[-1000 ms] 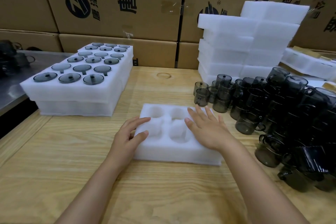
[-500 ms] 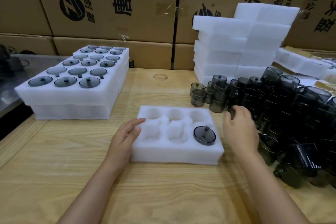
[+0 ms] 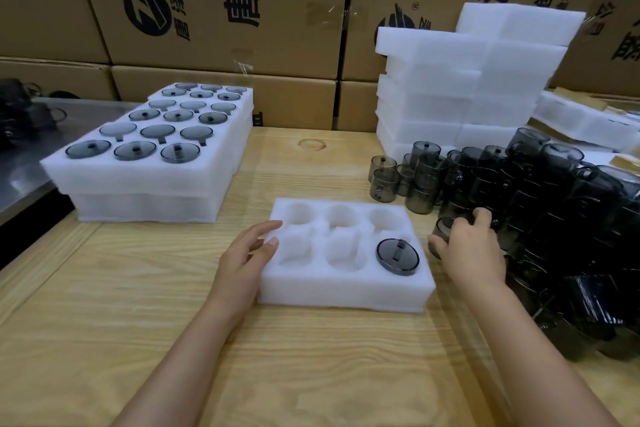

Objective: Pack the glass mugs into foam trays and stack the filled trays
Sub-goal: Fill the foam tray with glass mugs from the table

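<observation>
A white foam tray point(image 3: 343, 295) with six round pockets lies on the wooden table in front of me. One smoky glass mug point(image 3: 397, 256) sits in its near right pocket; the other pockets hold nothing. My left hand point(image 3: 246, 255) rests open against the tray's left edge. My right hand point(image 3: 467, 250) is just right of the tray, fingers closed around a smoky glass mug point(image 3: 442, 229) at the edge of the mug pile point(image 3: 540, 211). Most of that mug is hidden by my fingers.
Filled foam trays point(image 3: 149, 180) stand stacked at the left, with several mugs in the top layer. A tall stack of white foam trays point(image 3: 467, 87) stands at the back right. Cardboard boxes point(image 3: 221, 10) line the back. A metal surface point(image 3: 27, 156) adjoins the table at far left.
My right hand left the tray, uncovering a mug in the near right pocket, reached into the pile on the right and closed on another mug. My left hand stayed at the tray's left edge.
</observation>
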Demonstrator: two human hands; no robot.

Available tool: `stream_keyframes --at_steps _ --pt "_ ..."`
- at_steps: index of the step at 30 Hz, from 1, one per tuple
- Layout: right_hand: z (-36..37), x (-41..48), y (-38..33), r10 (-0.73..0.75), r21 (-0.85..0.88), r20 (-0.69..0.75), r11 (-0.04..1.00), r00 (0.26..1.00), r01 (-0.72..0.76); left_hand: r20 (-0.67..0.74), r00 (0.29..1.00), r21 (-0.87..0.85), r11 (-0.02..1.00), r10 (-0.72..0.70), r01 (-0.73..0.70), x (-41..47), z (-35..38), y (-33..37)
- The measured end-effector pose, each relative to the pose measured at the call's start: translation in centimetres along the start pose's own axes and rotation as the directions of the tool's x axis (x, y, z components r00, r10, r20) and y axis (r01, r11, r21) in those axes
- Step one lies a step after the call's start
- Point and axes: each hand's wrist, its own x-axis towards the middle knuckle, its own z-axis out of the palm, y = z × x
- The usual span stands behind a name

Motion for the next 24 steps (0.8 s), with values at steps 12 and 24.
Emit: stream_keyframes --at_steps 12,24 --pt "-7.1 -3.3 -4.1 -0.343 0.437 -0.253 0.794 0.905 0.423 0.002 1.000 -0.018 1.000 -0.018 0.018 0.0 0.0 -0.1" --pt "-4.5 -6.4 -8.0 -0.568 0.558 0.028 0.692 0.823 0.458 0.008 1.000 -0.018 1.000 -0.020 0.020 -0.1 0.0 0.1"
